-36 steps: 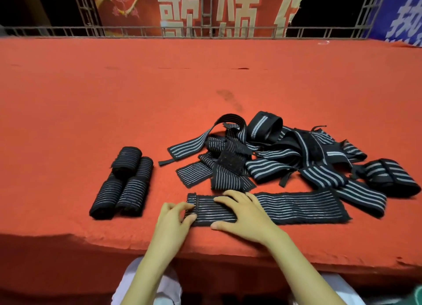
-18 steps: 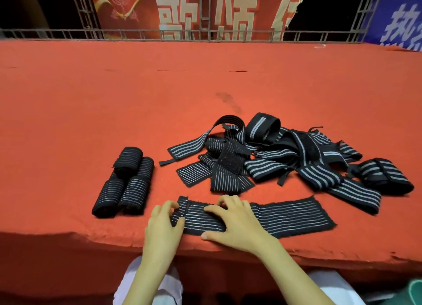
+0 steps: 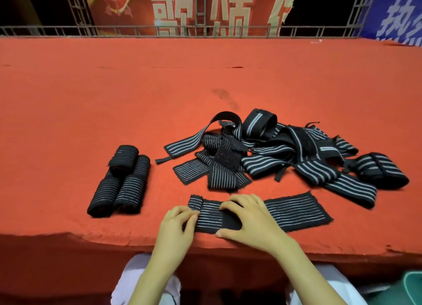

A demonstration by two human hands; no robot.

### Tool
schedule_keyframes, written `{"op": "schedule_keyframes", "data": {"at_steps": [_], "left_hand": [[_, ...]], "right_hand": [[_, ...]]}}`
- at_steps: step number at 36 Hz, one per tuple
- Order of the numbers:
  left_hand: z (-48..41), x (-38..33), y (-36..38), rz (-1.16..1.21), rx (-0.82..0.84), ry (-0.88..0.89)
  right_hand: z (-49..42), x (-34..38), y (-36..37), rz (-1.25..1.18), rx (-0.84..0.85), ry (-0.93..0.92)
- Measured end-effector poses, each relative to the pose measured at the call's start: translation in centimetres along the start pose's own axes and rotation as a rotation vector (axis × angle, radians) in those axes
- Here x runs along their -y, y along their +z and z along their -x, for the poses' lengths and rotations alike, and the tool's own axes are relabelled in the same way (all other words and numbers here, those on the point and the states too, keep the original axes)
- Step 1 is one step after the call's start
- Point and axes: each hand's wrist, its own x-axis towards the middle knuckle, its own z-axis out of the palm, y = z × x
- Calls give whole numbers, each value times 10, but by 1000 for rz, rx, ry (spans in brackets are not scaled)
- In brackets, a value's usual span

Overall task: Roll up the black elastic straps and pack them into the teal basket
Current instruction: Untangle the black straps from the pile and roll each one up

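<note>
A flat black elastic strap (image 3: 294, 211) with thin white lines lies along the near edge of the red surface. Its left end is turned over into a small first roll (image 3: 195, 201). My left hand (image 3: 177, 227) pinches that rolled end with curled fingers. My right hand (image 3: 249, 222) presses down on the strap's middle with arched fingers, its thumb at the near edge. Several finished rolls (image 3: 121, 181) lie side by side to the left. A tangled pile of loose straps (image 3: 274, 154) sits behind the hands. A corner of the teal basket (image 3: 413, 282) shows at the bottom right, below the surface.
The red carpeted surface (image 3: 114, 94) stretches far back to a metal truss railing (image 3: 205, 29) and red and blue banners. Its worn front edge (image 3: 68, 235) drops off just before my knees in light trousers (image 3: 127, 279).
The strap has slid left and nearer the edge under both hands. Its left end, flat before, is now turned over into a small roll under my left fingers.
</note>
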Motion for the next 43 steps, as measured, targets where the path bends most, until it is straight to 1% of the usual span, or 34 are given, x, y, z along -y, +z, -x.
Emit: {"op": "schedule_keyframes", "data": {"at_steps": [2, 4, 7, 10, 14, 18, 22, 25, 29, 33, 35, 37, 38, 41, 43], "left_hand": [[-4, 3, -7, 74, 77, -57], [-5, 1, -12, 182, 116, -132], [-5, 1, -13, 245, 42, -217], [-6, 5, -6, 171, 3, -237], [-6, 3, 3, 54, -52, -213], [-6, -8, 8, 45, -128, -232], [-3, -23, 19, 24, -153, -146], [-2, -27, 30, -25, -155, -35], [-4, -28, 37, -5, -115, 44], [-6, -31, 30, 104, 9, -2], [-9, -28, 19, 153, 97, -22], [-13, -22, 12, 213, 185, -76], [-14, -19, 10, 235, 197, -126], [-17, -18, 14, 237, 181, -269], [-19, -22, 19, 226, 183, -297]], "right_hand": [[3, -5, -3, -31, 35, 30], [5, -11, -4, -62, 25, 42], [7, -21, 1, -73, -50, 35], [11, -29, 6, -113, -113, 60], [16, -30, 8, -156, -132, 98], [17, -29, 7, -167, -130, 122], [19, -28, 7, -156, -132, 133], [18, -27, 8, -146, -147, 125], [19, -27, 8, -157, -153, 126], [19, -27, 8, -157, -160, 127], [20, -26, 8, -161, -152, 132], [20, -27, 8, -170, -156, 127], [20, -28, 9, -174, -160, 121], [20, -29, 11, -176, -159, 101], [19, -29, 11, -174, -163, 82]]}}
